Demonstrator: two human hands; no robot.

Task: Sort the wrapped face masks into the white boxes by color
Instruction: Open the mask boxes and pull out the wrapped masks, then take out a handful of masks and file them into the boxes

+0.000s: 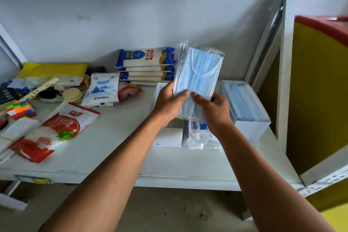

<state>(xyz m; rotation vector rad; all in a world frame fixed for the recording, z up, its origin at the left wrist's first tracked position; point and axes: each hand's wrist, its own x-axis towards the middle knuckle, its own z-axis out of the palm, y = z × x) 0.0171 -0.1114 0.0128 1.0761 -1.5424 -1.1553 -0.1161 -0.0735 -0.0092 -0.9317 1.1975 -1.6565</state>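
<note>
A stack of clear-wrapped blue face masks (197, 73) stands upright above the shelf, held at its lower end by both hands. My left hand (168, 103) grips its left edge with the thumb on the front. My right hand (212, 109) grips the lower right side. A white box (250, 128) at the right holds several wrapped blue masks. Another white box (167, 139) lies below my hands, mostly hidden by them. A white wrapped mask packet (201, 137) lies between the two boxes.
The white shelf (113, 147) carries blue noodle packs (146, 66) at the back, a white pouch (102, 90), red-and-white bags (64, 124), a cube puzzle (20, 109) and a brush at the left. A yellow and red panel (320, 90) stands at the right.
</note>
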